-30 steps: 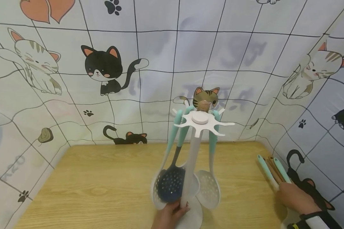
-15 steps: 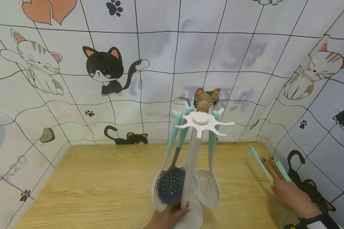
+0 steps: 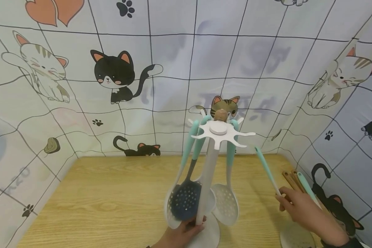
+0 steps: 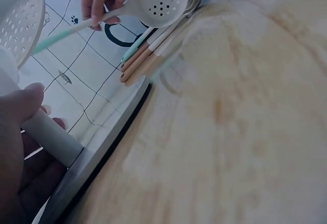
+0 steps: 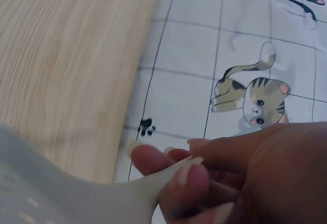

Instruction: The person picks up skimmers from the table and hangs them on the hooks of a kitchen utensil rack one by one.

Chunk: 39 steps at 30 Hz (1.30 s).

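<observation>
In the head view my left hand (image 3: 181,232) grips the lower pole of a white utensil stand (image 3: 208,179), just above its round base. Several mint-handled utensils hang from its hooks, among them a dark blue skimmer (image 3: 186,199) and a pale perforated one (image 3: 225,203). My right hand (image 3: 303,210) pinches the shaft of a white slotted spoon (image 4: 158,2) with a mint handle (image 3: 266,167). Its perforated head is low, and the handle slants up toward the stand. The left wrist view shows my thumb and fingers around the pole (image 4: 53,140).
Beyond my right hand, wooden-handled utensils (image 3: 292,179) and a mint-handled one (image 3: 307,186) lean together at the table's right side. Cat-printed sheeting (image 3: 173,69) rises behind and beside the wooden table (image 3: 117,193).
My right hand has drawn the slotted spoon left, away from the other utensils at the right and nearer the stand. My left hand keeps its grip on the pole.
</observation>
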Available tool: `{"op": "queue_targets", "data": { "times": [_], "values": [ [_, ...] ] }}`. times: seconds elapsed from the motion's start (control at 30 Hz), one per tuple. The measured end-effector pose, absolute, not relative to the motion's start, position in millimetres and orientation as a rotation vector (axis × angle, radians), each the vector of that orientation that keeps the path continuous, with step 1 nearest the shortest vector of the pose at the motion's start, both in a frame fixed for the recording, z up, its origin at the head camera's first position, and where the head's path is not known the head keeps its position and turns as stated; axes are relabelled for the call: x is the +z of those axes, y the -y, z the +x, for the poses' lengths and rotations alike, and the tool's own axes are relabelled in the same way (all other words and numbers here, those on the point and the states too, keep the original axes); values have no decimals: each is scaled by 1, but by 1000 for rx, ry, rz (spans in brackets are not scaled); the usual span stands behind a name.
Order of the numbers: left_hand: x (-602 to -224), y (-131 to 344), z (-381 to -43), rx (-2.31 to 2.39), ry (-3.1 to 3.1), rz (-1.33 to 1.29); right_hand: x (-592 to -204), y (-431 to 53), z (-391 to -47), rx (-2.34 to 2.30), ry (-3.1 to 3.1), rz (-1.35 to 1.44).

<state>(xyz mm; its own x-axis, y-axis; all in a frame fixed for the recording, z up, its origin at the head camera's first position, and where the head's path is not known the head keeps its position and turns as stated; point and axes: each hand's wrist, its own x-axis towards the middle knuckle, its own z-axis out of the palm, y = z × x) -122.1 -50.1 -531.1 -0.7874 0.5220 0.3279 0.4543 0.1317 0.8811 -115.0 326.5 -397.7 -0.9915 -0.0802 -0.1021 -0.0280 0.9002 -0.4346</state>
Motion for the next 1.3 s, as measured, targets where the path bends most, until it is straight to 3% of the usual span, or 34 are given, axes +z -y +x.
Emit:
{"op": "queue_targets", "data": {
  "times": [0.37,0.6,1.17,1.3],
  "values": [
    [-533,51,-126,1729,-2352,1299,-388,-290,-100,-1017,-3001,-196],
    [-532,49,-125,1709,-2373,1229,-389,-276,-93,-1161,-3020,-289],
    [-533,48,-127,1720,-2416,1277,-398,-228,-86,-1673,-3076,-920],
    [-534,49,-127,1729,-2415,1252,-395,-222,-84,-1685,-3115,-945]
  ]
}}
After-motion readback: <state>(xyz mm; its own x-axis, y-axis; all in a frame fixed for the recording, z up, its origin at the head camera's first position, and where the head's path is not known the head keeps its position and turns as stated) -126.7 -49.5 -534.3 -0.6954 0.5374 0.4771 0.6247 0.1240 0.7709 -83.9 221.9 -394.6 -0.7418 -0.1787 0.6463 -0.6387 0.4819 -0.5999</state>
